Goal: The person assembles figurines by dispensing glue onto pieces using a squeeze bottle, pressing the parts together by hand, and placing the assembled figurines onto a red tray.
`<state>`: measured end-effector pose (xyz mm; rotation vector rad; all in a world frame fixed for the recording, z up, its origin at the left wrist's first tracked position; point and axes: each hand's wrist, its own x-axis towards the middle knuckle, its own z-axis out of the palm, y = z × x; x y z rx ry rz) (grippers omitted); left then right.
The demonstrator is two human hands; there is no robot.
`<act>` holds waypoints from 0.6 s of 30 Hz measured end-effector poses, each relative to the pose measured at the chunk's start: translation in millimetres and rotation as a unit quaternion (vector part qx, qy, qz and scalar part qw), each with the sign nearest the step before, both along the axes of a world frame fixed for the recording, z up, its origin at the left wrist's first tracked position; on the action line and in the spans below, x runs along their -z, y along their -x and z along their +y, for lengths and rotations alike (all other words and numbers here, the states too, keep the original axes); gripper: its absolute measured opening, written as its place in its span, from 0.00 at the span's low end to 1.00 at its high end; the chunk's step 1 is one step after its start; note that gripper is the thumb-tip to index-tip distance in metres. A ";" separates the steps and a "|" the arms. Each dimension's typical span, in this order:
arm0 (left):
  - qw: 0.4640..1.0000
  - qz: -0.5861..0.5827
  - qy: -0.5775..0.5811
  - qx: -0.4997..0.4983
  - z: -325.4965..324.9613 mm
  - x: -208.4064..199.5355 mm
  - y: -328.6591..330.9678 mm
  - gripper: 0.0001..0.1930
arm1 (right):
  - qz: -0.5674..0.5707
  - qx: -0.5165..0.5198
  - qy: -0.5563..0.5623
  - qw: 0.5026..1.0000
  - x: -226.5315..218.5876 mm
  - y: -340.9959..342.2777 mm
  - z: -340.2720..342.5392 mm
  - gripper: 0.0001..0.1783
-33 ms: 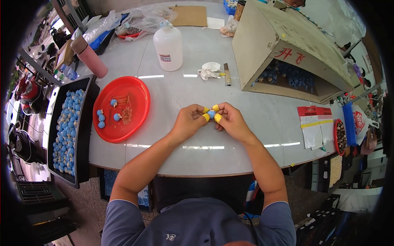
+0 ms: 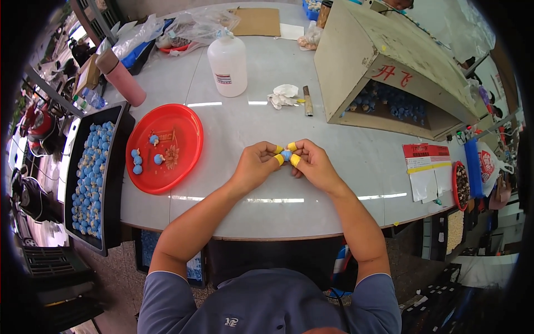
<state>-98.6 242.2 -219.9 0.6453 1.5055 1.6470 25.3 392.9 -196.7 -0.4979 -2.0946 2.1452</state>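
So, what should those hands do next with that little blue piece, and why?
I'd probably turn the small blue piece slightly, to check its other sides. The left hand and right hand both have a grip on it, and their yellow-covered fingertips hide part of it, so its full condition can't be told from here.

I observe, at a remove, a dark blue-grey shirt [image 2: 261,303]; its short left sleeve [image 2: 169,295] and right sleeve [image 2: 375,300] each bear a thin pale edging. A small white emblem [image 2: 231,322] marks the wearer's left front. Yellow coverings [image 2: 278,160] encircle two digits of the left hand [image 2: 253,167] and two of the right hand [image 2: 317,166].
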 end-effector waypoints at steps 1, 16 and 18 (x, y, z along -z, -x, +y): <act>1.000 -0.001 0.000 0.000 -0.7 0.4 0.2 0.15 | -0.002 -0.005 -0.003 1.000 0.0 0.4 -0.3 0.10; 1.000 0.029 -0.001 0.007 -0.2 -2.6 -2.8 0.10 | 0.018 0.003 -0.066 0.998 -0.6 -2.1 -4.5 0.03; 1.000 -0.004 -0.006 0.013 0.8 -5.0 -2.3 0.10 | 0.015 -0.001 -0.049 0.999 -1.2 -2.5 -3.8 0.04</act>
